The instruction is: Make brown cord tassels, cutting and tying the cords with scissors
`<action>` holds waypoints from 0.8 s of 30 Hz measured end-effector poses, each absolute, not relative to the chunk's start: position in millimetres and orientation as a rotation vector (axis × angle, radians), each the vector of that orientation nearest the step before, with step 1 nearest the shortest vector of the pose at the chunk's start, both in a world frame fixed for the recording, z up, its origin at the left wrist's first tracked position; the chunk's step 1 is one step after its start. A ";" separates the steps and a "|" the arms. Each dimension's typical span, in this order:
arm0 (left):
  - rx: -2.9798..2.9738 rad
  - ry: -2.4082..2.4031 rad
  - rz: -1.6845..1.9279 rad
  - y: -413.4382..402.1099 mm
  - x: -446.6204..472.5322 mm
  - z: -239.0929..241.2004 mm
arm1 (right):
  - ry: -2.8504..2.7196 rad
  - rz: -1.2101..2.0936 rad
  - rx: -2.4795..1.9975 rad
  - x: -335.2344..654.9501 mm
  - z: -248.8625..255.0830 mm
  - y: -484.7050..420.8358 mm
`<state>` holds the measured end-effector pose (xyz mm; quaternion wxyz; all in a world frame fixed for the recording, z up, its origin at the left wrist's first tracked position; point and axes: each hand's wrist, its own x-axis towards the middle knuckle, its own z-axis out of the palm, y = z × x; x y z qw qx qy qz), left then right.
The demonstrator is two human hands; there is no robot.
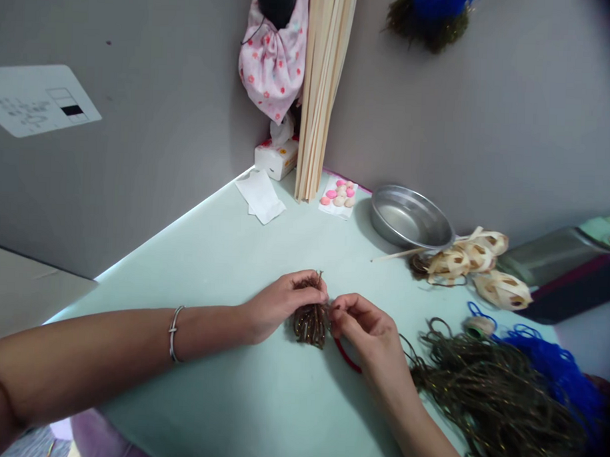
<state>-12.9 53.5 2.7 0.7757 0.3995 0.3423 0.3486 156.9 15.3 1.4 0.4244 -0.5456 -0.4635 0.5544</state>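
A small bundle of brown glittery cord (310, 320) lies between my hands on the pale green table (224, 252). My left hand (277, 305), with a silver bracelet on its wrist, is closed in a pinch on the top of the bundle. My right hand (369, 331) is closed too, its fingertips pinching at the bundle's right side. A red strand (347, 360) curves out from under my right hand.
A heap of brown cord (489, 395) and blue cord (555, 370) lies at the right. Woven straw shapes (476, 261), a metal bowl (410, 215), pink and beige beads (340, 193), a tissue box (276, 157) and wooden strips (322, 89) stand behind.
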 end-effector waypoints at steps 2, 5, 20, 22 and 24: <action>0.908 0.741 0.739 53.7 -13.0 1.7 | -1.163 1.391 -1.359 157.2 2.4 15.8; 0.984 0.713 0.676 53.3 -12.8 0.8 | -1.153 1.376 -1.359 157.7 6.7 15.9; 0.985 0.713 0.754 52.8 -13.2 -1.6 | -1.204 1.309 -1.392 154.0 13.7 13.2; 0.994 0.687 0.744 52.5 -12.9 -0.6 | -1.172 1.315 -1.367 155.1 13.0 13.8; 0.986 0.677 0.736 52.5 -12.8 0.4 | -1.155 1.321 -1.337 155.3 12.4 14.6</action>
